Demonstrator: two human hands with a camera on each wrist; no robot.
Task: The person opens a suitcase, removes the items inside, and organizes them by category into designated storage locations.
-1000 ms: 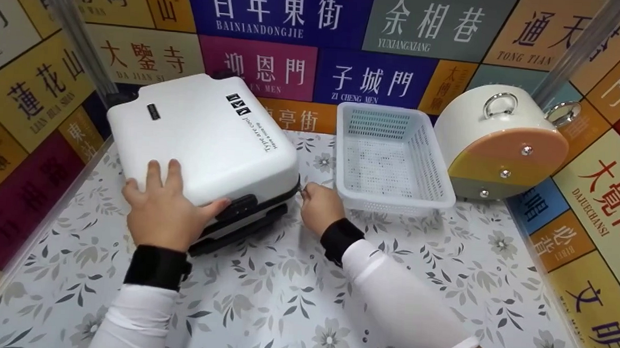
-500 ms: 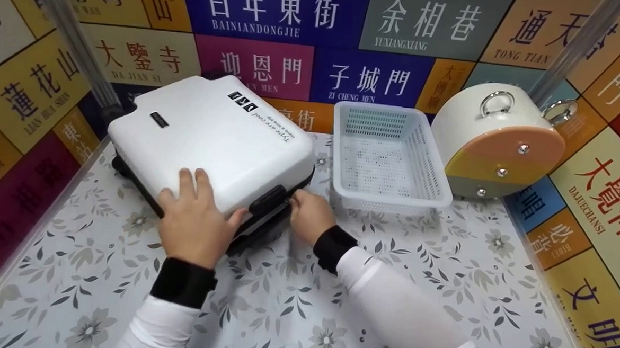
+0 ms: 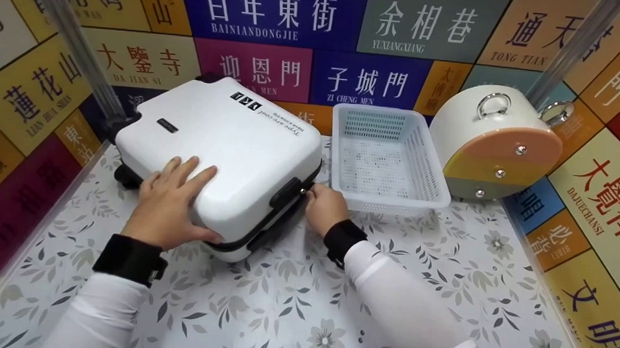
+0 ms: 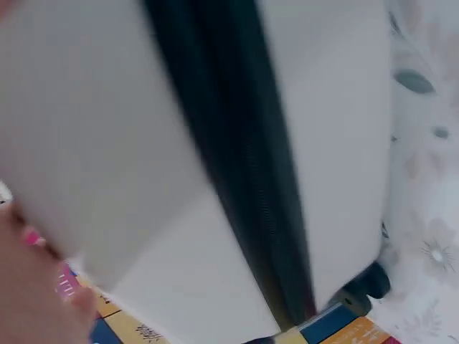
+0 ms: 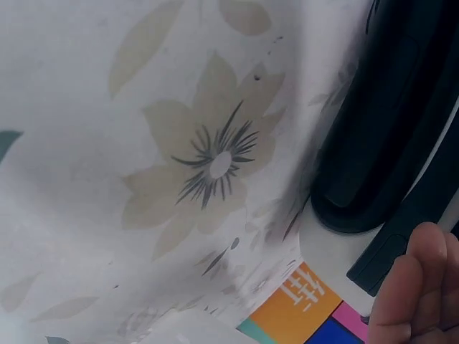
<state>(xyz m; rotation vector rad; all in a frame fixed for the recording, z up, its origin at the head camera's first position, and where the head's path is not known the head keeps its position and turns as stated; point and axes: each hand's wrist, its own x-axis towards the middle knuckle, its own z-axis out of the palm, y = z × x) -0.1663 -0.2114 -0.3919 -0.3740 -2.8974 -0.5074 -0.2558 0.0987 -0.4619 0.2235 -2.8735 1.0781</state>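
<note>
A small white hard-shell suitcase (image 3: 226,153) lies flat on the patterned cloth, dark zipper band running round its side. My left hand (image 3: 167,206) rests on its near left corner, fingers spread over the top, thumb against the edge. In the left wrist view the black zipper band (image 4: 240,165) is close, with part of the left hand (image 4: 43,287) at the edge. By the black side handle (image 3: 286,191), my right hand (image 3: 326,209) pinches a small metal zipper pull (image 3: 303,191). In the right wrist view, curled fingers (image 5: 427,287) sit beside the handle; the pull is hidden there.
Right of the suitcase stands a white plastic basket (image 3: 388,202). Beyond it is a rounded cream box (image 3: 497,146) with coloured drawers and metal rings. Printed panels (image 3: 255,12) wall in the back and sides.
The suitcase has turned counterclockwise and shifted right. The left hand has moved from beside the handle to the near left corner. The right hand's pinch is now closer to the side handle.
</note>
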